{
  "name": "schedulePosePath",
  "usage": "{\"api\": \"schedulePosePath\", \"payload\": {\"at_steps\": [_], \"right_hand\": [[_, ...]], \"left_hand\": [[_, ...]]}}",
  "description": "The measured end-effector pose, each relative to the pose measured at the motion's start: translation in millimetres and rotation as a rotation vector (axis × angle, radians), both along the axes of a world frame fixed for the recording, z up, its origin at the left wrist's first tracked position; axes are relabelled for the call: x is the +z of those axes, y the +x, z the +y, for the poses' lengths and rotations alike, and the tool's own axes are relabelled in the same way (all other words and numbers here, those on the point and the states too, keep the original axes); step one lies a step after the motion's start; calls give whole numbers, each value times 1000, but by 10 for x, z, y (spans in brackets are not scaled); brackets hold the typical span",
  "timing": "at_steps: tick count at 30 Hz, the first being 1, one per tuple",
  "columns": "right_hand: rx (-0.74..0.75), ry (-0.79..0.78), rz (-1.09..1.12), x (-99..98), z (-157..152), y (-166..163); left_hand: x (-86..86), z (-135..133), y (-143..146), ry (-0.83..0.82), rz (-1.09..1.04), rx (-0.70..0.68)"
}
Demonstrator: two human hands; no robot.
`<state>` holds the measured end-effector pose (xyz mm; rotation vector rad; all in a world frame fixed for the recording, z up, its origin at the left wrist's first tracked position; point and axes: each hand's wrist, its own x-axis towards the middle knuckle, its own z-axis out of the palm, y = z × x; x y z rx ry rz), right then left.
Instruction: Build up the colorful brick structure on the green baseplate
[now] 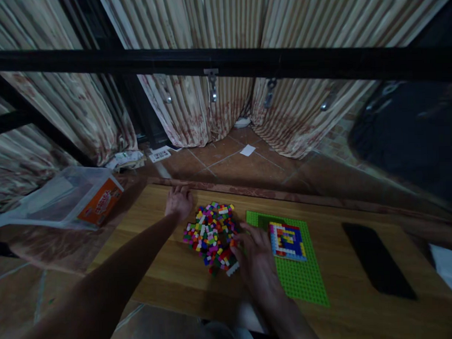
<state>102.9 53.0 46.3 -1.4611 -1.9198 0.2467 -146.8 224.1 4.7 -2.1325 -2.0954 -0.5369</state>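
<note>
A heap of small multicoloured toy building bricks (pixel 213 234) lies on the wooden table (pixel 170 285). My right hand (pixel 256 252) is at the heap's right side, its thumb and fingertips closed together around a small orange brick (pixel 233 243). Beside that hand is a green studded baseplate (pixel 302 283), partly covered by the fingers. On the baseplate sits a flat mosaic of bricks (pixel 288 241) in blue, white, red and yellow. My left hand (pixel 178 202) rests near the table's far edge, left of the heap, with its fingers loosely extended and holding nothing.
A black flat slab, perhaps a phone or case, (pixel 377 260) lies on the table's right part. Left of the table stands a clear plastic bin (pixel 67 197) with an orange label. Striped curtains (pixel 194 106) and a dark metal bar (pixel 237 63) are beyond the table.
</note>
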Motion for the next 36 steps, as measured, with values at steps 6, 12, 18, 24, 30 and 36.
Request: {"api": "schedulePosePath", "payload": {"at_steps": [6, 12, 18, 24, 30, 36], "right_hand": [[-176, 66, 8, 23, -224, 680], [-241, 1, 0, -24, -116, 1041], [-168, -135, 4, 17, -10, 1103], [-98, -241, -9, 76, 72, 1145], [-16, -317, -47, 136, 164, 1198], [-14, -327, -4, 145, 161, 1221]], "left_hand": [[-25, 45, -32, 3, -21, -21], [-2, 39, -29, -13, -8, -11], [10, 24, -24, 7, -9, -17], [-14, 44, -33, 5, -31, -18], [-4, 42, -28, -15, -48, -33], [-9, 43, -36, -5, -52, -30]]}}
